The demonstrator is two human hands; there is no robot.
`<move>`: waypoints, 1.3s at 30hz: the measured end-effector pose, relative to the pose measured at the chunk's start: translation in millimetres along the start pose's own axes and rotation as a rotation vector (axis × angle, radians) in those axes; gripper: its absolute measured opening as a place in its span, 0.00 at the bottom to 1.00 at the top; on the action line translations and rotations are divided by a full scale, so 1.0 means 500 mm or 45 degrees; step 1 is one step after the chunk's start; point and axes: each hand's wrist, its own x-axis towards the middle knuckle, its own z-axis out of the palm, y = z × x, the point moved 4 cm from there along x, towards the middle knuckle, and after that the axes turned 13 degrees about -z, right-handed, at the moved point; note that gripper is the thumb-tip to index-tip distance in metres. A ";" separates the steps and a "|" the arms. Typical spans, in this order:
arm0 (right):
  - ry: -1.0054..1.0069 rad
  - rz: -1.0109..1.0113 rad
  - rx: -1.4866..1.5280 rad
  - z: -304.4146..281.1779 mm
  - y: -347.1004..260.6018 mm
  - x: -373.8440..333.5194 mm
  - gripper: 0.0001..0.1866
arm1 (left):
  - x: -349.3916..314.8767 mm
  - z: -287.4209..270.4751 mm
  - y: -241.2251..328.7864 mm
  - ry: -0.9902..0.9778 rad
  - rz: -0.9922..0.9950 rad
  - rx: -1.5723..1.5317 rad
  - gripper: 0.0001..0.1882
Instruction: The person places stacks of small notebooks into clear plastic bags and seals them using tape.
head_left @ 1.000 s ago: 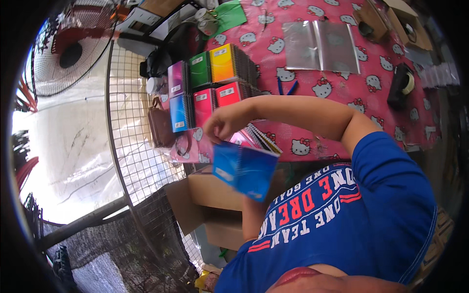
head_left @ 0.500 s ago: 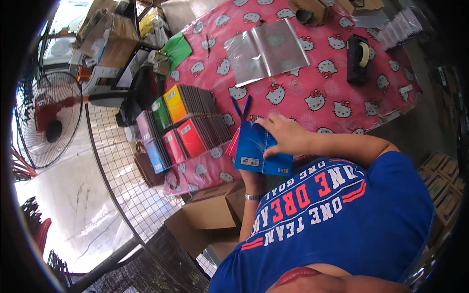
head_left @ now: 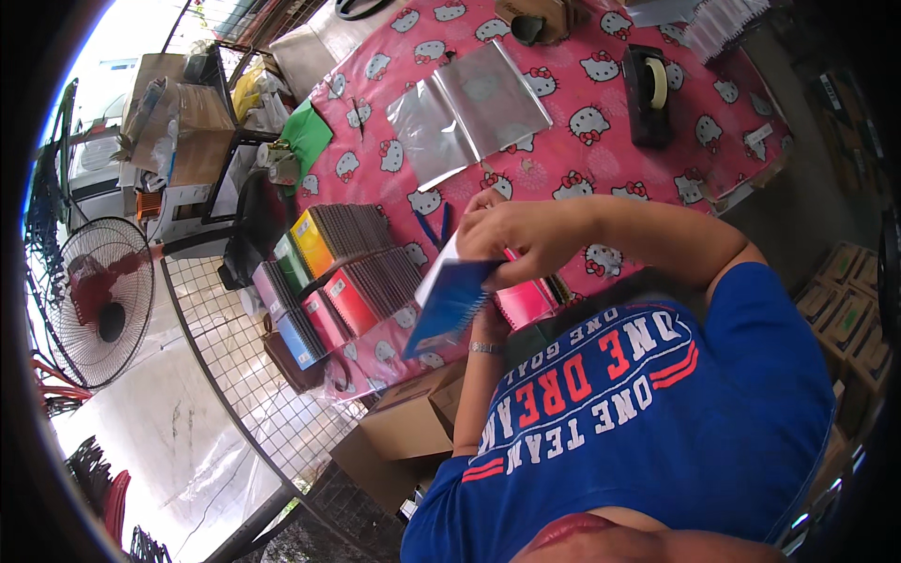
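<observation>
A blue spiral notebook (head_left: 446,310) is tilted in the air in front of my shirt, its white pages showing along the upper edge. My right hand (head_left: 497,242) grips it by that edge, fingers curled and thumb on the blue cover. My left hand (head_left: 490,321) is low behind the notebook, beside a pink spiral notebook (head_left: 526,302) near the table edge. Its fingers are hidden, and a watch (head_left: 485,347) circles that wrist. A blue-handled tool (head_left: 434,225), perhaps scissors, lies just beyond the blue notebook.
Rows of colored spiral notebooks (head_left: 343,272) stand at left on the pink patterned tablecloth (head_left: 563,141). Beyond are clear plastic covers (head_left: 469,113) and a black tape dispenser (head_left: 648,98). An open cardboard box (head_left: 408,422) sits below the table edge; a fan (head_left: 99,300) is far left.
The blue notebook has been tilted up and shifted left, and my right hand has gone from lying on it to gripping its edge. The pink notebook beneath now shows more. The whole view has shifted slightly.
</observation>
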 end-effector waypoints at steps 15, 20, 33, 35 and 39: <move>0.483 0.864 -0.204 0.050 0.211 -0.267 0.47 | 0.119 0.046 0.031 -0.027 0.171 0.701 0.39; 0.587 0.430 -0.521 0.062 0.345 -0.342 0.45 | 0.217 0.036 0.058 -0.058 0.626 1.212 0.42; 0.643 0.336 -0.603 0.109 0.403 -0.370 0.52 | 0.264 0.005 0.015 0.164 0.935 1.507 0.43; 0.602 0.246 -0.634 0.102 0.396 -0.367 0.49 | 0.264 0.000 0.012 0.159 0.939 1.545 0.45; 0.605 0.297 -0.621 0.084 0.363 -0.349 0.46 | 0.248 -0.005 0.023 0.120 0.942 1.430 0.46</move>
